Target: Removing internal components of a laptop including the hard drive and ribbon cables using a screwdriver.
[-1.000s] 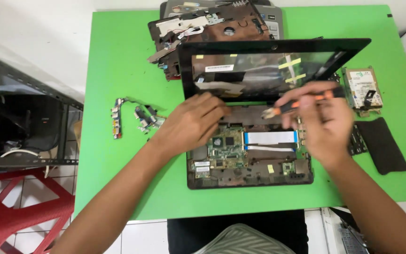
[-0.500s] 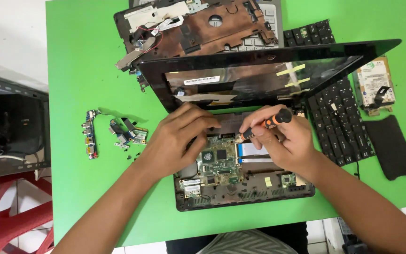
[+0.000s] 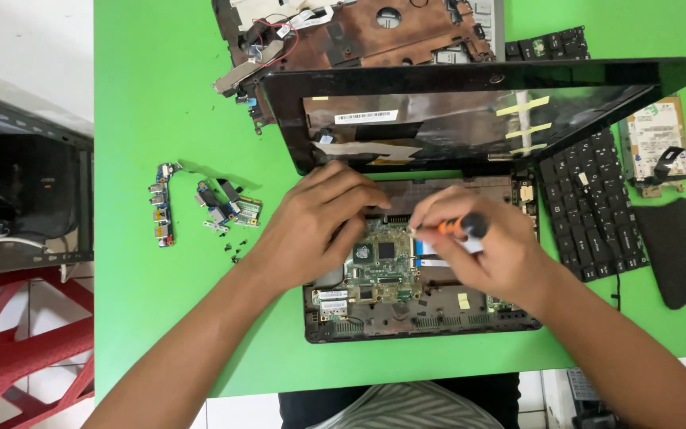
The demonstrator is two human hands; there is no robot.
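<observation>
Right hand [image 3: 492, 248] gripped a small orange-and-black screwdriver [image 3: 458, 226], fingers curled tight around it, tip over the exposed circuit board [image 3: 383, 266] in the opened laptop base [image 3: 422, 314] on the green table [image 3: 160, 119]. Left hand [image 3: 319, 226] rested flat, fingers loosely spread, holding nothing, on the base's left side.

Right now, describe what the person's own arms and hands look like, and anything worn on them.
Both forearms are bare to the frame edge: no sleeves, gloves, watch or bracelets show. The left hand and right hand show no rings, as far as the view lets me tell. Fingernails are short and unpainted. A striped garment shows at the bottom edge, below the arms.
</observation>
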